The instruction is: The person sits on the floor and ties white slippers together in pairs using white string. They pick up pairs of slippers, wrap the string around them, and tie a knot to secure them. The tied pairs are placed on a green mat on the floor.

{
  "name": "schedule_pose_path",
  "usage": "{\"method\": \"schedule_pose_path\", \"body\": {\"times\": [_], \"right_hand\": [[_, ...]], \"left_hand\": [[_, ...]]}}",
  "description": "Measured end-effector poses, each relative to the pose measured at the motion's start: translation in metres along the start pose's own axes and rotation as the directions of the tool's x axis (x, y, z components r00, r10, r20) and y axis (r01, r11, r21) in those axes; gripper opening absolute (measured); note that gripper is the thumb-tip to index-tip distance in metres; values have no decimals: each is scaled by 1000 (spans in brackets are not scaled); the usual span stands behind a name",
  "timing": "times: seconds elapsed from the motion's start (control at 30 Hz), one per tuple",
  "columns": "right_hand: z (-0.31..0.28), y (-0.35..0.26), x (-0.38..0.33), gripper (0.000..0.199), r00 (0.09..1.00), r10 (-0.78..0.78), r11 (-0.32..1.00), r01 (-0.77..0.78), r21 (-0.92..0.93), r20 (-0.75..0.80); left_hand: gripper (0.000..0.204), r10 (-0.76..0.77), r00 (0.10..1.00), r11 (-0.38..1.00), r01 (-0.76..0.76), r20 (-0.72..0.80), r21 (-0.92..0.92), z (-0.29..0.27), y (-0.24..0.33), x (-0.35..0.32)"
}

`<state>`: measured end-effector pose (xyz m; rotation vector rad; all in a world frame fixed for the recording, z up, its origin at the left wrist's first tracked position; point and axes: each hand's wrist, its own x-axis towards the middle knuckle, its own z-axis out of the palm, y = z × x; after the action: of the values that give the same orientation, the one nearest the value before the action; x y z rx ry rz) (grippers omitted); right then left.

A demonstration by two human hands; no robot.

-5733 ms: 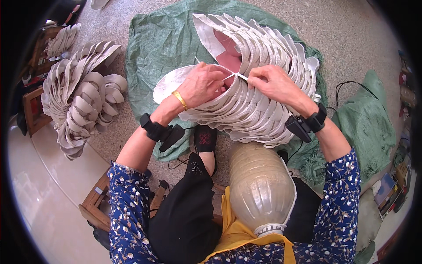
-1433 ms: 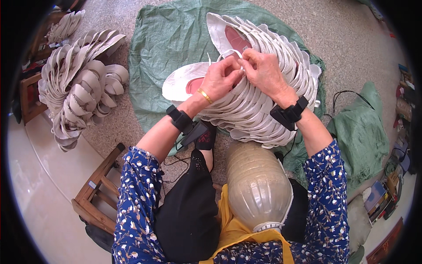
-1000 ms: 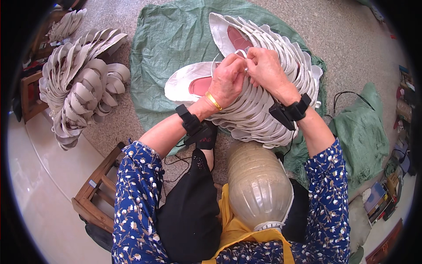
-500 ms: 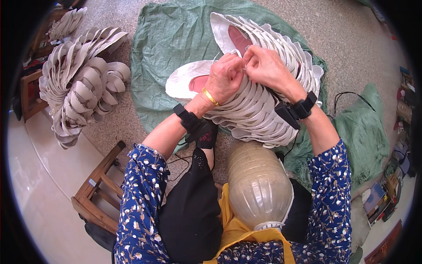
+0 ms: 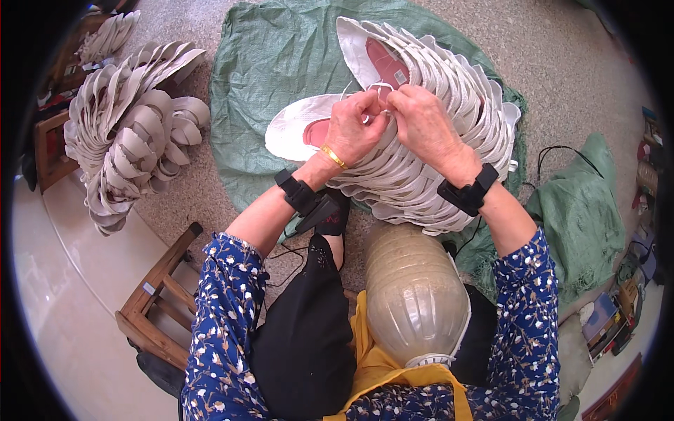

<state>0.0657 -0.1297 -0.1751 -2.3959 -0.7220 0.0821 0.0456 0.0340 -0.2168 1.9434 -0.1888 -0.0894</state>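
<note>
Two long rows of nested white shoe uppers lie on a green woven sack (image 5: 253, 63) in front of me. The near row (image 5: 400, 186) ends in a white upper with a reddish lining, and the far row (image 5: 449, 77) ends in a similar one. Above the near row, a thin white cord (image 5: 380, 85) loops up between my fingertips. My left hand (image 5: 353, 128) pinches it with thumb and forefinger. My right hand (image 5: 425, 130), closed and almost touching the left, grips the cord too. The fingers partly hide where it runs.
A large clear plastic bottle (image 5: 415, 309) lies between my legs. At left are heaps of greyish-beige pieces (image 5: 133, 133) and a wooden stool (image 5: 156, 302). Another green sack (image 5: 576, 210) lies crumpled at right, beside a dark cable (image 5: 562, 149). Various goods line the far right.
My right hand has come down and slightly nearer me, uncovering the far row's reddish lining. The left hand has shifted little. A loop of white cord now shows above the fingers.
</note>
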Motion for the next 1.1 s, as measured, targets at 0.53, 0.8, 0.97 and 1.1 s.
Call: {"method": "schedule_pose_path", "body": {"times": [0.53,0.8,0.97,1.1], "right_hand": [[0,8,-2,7,998,-24,996,28,-81,57],[-5,6,-6,5,994,97,979,-88,182,-44],[-8,-1,-14,4,990,133,965,-116,236,-54],[-2,1,-17,6,991,72,972,-43,233,-115]], "left_hand": [[23,-122,988,973,137,93,-184,-5,4,4],[25,-297,863,572,504,409,-647,-11,-13,6],[24,-268,848,517,527,457,-674,-10,-16,7],[24,-295,837,490,546,461,-679,-10,-19,6]]}}
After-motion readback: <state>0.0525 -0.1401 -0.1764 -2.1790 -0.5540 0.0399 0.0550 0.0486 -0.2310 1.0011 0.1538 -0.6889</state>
